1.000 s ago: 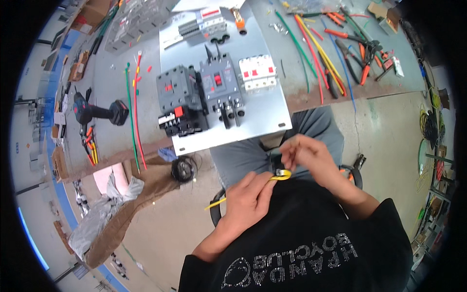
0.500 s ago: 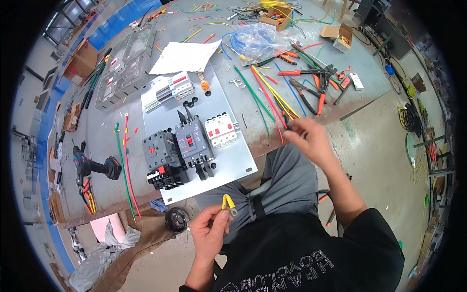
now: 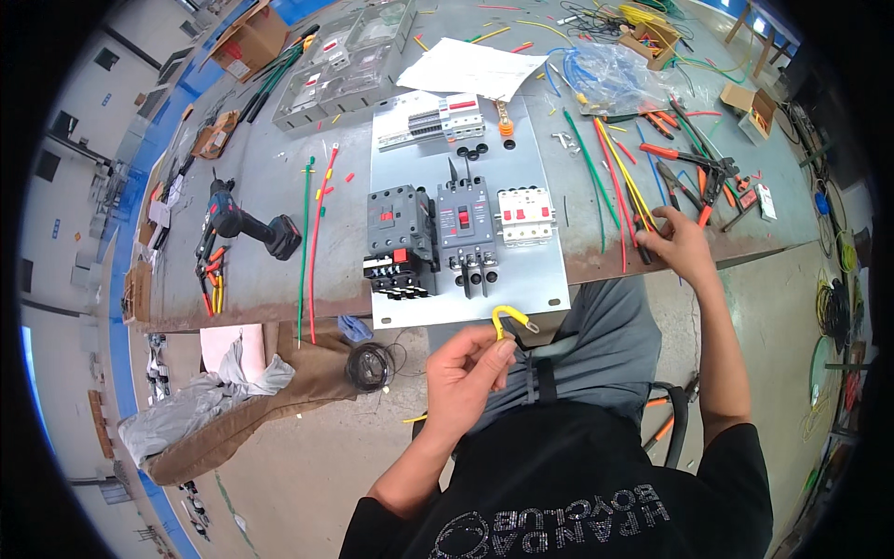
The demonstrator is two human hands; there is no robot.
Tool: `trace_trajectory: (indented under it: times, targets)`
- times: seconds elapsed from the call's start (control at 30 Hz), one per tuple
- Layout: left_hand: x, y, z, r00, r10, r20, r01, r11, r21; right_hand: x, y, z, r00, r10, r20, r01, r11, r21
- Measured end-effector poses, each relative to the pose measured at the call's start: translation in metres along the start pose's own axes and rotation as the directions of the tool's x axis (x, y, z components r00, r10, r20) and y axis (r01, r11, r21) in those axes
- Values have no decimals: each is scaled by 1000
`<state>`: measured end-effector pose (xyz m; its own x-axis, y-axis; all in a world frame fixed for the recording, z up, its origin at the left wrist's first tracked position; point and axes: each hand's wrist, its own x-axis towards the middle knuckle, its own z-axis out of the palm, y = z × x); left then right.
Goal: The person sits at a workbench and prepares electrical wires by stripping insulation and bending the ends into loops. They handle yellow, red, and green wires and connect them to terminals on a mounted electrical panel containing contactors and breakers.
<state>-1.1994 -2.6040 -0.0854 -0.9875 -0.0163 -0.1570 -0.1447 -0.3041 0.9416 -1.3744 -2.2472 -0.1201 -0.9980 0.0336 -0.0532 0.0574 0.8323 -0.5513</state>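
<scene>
My left hand (image 3: 466, 374) pinches a short yellow wire (image 3: 503, 310), bent into a hook with a metal lug on its tip, in front of the mounting plate. My right hand (image 3: 682, 246) rests at the table's front edge, fingers curled by the near ends of several yellow wires (image 3: 629, 182). A small dark piece (image 3: 644, 253) shows under its fingertips; what they grip cannot be made out. On the metal plate (image 3: 521, 291) sit a black contactor (image 3: 396, 224), a grey circuit breaker (image 3: 463, 219) and a white breaker with red switches (image 3: 526, 216).
Right of the plate lie a crimping tool (image 3: 712, 168) and cutting pliers (image 3: 680, 186). A cordless drill (image 3: 247, 224) and green and red wires (image 3: 318, 233) lie on the left. White paper (image 3: 470, 67) covers the plate's far end. A bag of blue wire (image 3: 605, 79) sits behind.
The whole view has shifted, so the table appears further right. My left hand has brought the yellow wire up closer to the plate's front edge. My right hand stays by the wire ends.
</scene>
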Motion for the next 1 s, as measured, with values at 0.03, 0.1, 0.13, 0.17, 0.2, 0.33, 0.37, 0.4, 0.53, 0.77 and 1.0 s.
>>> trace_trajectory:
  times: [0.03, 0.1, 0.13, 0.17, 0.2, 0.33, 0.37, 0.4, 0.53, 0.77, 1.0]
  targets:
    - [2, -1, 0, 1000, 11, -3, -11, 1000, -3, 4, -2, -1, 999, 46, 18, -46, 997, 57]
    - [6, 1, 2, 1000, 29, -6, -29, 999, 17, 17, 31, 10, 997, -58, -52, 60, 998, 36]
    - [7, 1, 2, 999, 34, -15, -33, 999, 41, 17, 28, 8, 998, -46, -34, 46, 999, -9]
    - [7, 2, 2, 999, 41, -27, -40, 997, 65, 18, 23, 5, 999, -37, -16, 36, 998, -53]
    - [6, 2, 1, 998, 56, -36, -53, 995, 84, 17, 13, 3, 999, -13, 29, 15, 997, -81]
    - [6, 0, -4, 995, 85, -42, -79, 989, 128, 25, 13, 8, 995, -96, 10, 97, 977, -188]
    - [7, -1, -6, 995, 87, -39, -82, 988, 129, 29, 12, 7, 995, -98, 13, 99, 978, -186]
    - [7, 0, -6, 995, 90, -38, -85, 989, 121, 32, 12, 6, 995, -100, 17, 102, 978, -185]
    - [7, 8, -5, 994, 94, -51, -88, 990, 110, 42, 21, 8, 951, -264, -161, 216, 940, -265]
    - [9, 5, -8, 994, 92, -54, -86, 991, 106, 46, 20, 5, 895, -207, -395, 214, 976, -27]
    - [3, 0, -9, 999, 49, -5, -48, 992, 117, 37, 21, -14, 816, -2, -579, 358, 788, 501]
